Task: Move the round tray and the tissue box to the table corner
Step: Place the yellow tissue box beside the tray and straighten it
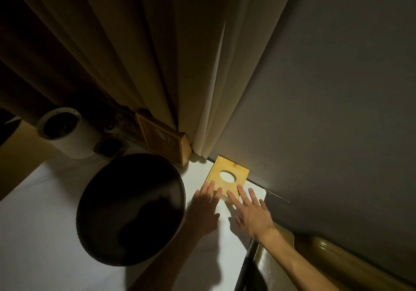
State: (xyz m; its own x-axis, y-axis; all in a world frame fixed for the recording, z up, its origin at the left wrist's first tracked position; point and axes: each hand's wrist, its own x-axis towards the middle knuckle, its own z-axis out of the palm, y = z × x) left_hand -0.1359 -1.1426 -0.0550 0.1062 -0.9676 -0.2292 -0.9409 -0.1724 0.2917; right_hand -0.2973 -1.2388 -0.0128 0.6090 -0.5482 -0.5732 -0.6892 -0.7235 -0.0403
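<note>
A yellow wooden tissue box [216, 173] with an oval hole in its top stands at the far right corner of the white table [45, 234], against the grey wall. My left hand [204, 209] lies flat with its fingertips on the box's near left edge. My right hand [249, 212] is spread, fingertips touching the box's near right edge. Neither hand grips it. The dark round tray [130, 209] rests on the table just left of my left hand.
A wooden framed picture [164, 139] leans at the back by the curtains [135, 54]. A white cylindrical container [67, 130] and small dark items [110, 146] stand at the back left. The table's right edge [247, 254] runs beneath my right forearm.
</note>
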